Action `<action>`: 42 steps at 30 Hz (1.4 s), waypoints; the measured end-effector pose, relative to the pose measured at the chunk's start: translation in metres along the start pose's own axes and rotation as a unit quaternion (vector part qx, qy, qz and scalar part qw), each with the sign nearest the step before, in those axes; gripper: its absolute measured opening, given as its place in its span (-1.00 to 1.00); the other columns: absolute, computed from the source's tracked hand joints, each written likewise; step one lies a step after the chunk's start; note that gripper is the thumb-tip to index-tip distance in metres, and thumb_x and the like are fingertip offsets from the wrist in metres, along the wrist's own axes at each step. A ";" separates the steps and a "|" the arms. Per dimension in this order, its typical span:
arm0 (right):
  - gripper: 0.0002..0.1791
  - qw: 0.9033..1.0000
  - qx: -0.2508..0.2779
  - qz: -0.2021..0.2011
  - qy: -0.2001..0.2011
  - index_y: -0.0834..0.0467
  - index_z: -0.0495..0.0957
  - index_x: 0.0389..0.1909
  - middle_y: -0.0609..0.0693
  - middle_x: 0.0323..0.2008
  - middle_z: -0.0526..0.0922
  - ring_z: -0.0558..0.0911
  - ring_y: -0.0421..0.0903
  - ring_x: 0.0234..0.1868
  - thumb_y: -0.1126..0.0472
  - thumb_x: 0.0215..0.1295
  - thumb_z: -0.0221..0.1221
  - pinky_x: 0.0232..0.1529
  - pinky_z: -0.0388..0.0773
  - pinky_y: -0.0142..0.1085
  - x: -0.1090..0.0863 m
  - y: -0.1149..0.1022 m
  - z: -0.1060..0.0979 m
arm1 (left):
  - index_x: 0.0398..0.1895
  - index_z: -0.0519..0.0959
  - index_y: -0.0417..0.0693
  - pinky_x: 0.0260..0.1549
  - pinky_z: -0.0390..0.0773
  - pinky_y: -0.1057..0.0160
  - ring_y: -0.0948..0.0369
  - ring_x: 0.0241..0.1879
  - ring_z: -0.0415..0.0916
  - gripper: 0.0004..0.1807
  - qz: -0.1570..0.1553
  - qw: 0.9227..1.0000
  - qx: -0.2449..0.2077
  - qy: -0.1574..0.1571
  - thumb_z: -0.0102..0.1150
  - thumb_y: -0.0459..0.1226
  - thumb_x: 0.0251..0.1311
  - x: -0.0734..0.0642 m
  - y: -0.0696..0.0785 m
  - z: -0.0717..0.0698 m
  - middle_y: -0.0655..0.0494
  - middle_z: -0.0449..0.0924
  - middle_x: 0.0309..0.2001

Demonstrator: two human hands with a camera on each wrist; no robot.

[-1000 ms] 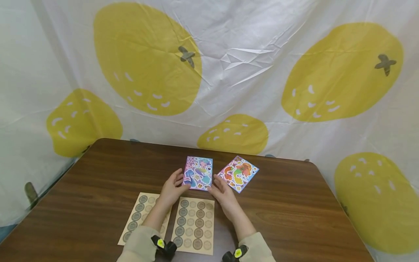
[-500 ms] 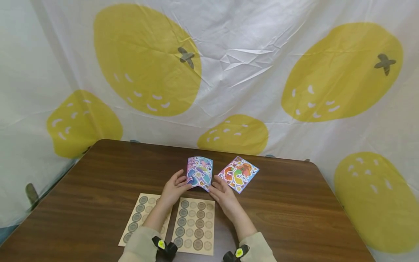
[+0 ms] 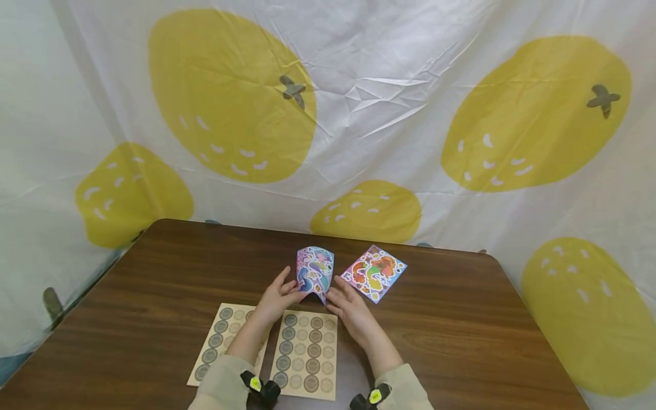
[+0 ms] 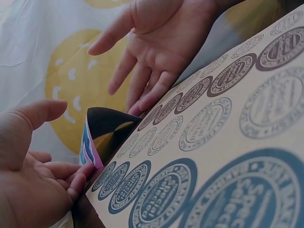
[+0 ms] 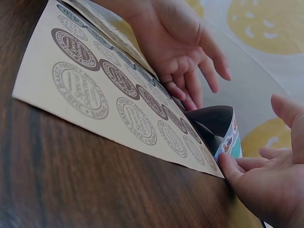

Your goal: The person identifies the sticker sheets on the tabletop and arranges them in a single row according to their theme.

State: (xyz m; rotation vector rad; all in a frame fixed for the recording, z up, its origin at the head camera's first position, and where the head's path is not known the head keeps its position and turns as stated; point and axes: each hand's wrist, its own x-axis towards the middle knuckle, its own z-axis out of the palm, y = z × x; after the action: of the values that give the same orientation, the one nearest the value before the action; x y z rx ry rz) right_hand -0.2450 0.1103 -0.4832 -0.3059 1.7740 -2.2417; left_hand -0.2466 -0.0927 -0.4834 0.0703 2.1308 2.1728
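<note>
A small mermaid sticker sheet [image 3: 315, 267] in pink, purple and blue stands bowed upward in the middle, its dark underside [image 5: 213, 116] showing in the right wrist view. At its left edge, my left hand [image 3: 275, 300] touches it with fingertips, fingers loosely extended. On the opposite edge my right hand [image 3: 353, 312] does likewise, its thumb raised. Neither hand is curled round the sheet. Just in front lies a beige sheet of round labels [image 3: 306, 356] in blue and brown, and my left forearm crosses over a second beige label sheet [image 3: 217, 341].
Another mermaid sticker sheet [image 3: 376, 273], orange and yellow, lies flat and turned at an angle, right of the bowed one. Everything rests on a dark wooden table [image 3: 451, 319]. A white curtain [image 3: 379, 142] with yellow fruit prints hangs behind the table's far edge.
The mermaid sticker sheet between my hands was flat and now arches up, its side edges pushed closer together. My left hand has shifted slightly right; the right hand has barely moved.
</note>
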 end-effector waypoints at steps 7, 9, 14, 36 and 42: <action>-0.31 1.000 -0.014 -0.002 0.003 0.45 -0.16 0.42 0.52 0.29 0.14 0.42 0.03 0.17 0.33 0.43 -0.06 0.22 0.34 -0.07 0.000 0.001 0.001 | 0.49 -0.13 -0.28 0.23 0.23 -0.10 -0.19 0.24 0.28 -0.08 -0.005 1.000 -0.002 -0.020 0.22 -0.35 0.19 -0.003 0.002 0.002 -0.41 0.31 0.23; -0.31 1.000 -0.016 0.000 0.003 0.45 -0.15 0.42 0.52 0.30 0.13 0.40 0.05 0.19 0.31 0.43 -0.05 0.22 0.34 -0.08 0.000 0.001 0.001 | 0.49 -0.13 -0.29 0.23 0.23 -0.12 -0.19 0.24 0.29 -0.10 0.000 1.000 0.002 -0.020 0.21 -0.34 0.22 -0.004 0.002 0.003 -0.39 0.33 0.23; -0.29 1.000 -0.014 0.002 0.008 0.43 -0.14 0.43 0.47 0.34 0.11 0.29 0.13 0.30 0.31 0.41 -0.01 0.22 0.34 -0.07 0.000 0.000 0.002 | 0.47 -0.05 -0.31 0.22 0.25 -0.11 -0.14 0.21 0.34 -0.16 0.022 1.000 0.021 0.006 0.19 -0.28 0.26 -0.003 0.001 0.008 -0.34 0.40 0.20; -0.33 0.998 -0.014 0.008 0.061 0.50 -0.07 0.39 0.51 0.23 0.26 0.51 0.01 0.09 0.34 0.40 0.01 0.20 0.37 -0.07 -0.003 -0.005 0.013 | 0.32 0.27 -0.36 -0.08 0.55 0.04 -0.06 -0.08 0.56 -0.34 0.060 0.984 0.060 0.159 0.27 -0.35 0.18 -0.006 -0.003 0.022 -0.30 0.53 0.05; -0.31 0.996 -0.030 0.005 0.080 0.49 -0.03 0.38 0.49 0.25 0.25 0.46 0.10 0.17 0.34 0.37 0.06 0.18 0.40 -0.11 -0.001 -0.003 0.013 | 0.30 0.33 -0.31 -0.12 0.56 0.04 -0.03 -0.11 0.57 -0.34 0.067 0.976 0.093 0.186 0.33 -0.33 0.13 -0.006 -0.003 0.023 -0.24 0.54 0.05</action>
State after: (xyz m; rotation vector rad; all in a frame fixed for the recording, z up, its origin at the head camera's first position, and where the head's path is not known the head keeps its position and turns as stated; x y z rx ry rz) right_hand -0.2397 0.0997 -0.4776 -0.1307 1.9213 -2.2653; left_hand -0.2382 -0.0705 -0.4858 -0.2024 2.5984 2.1931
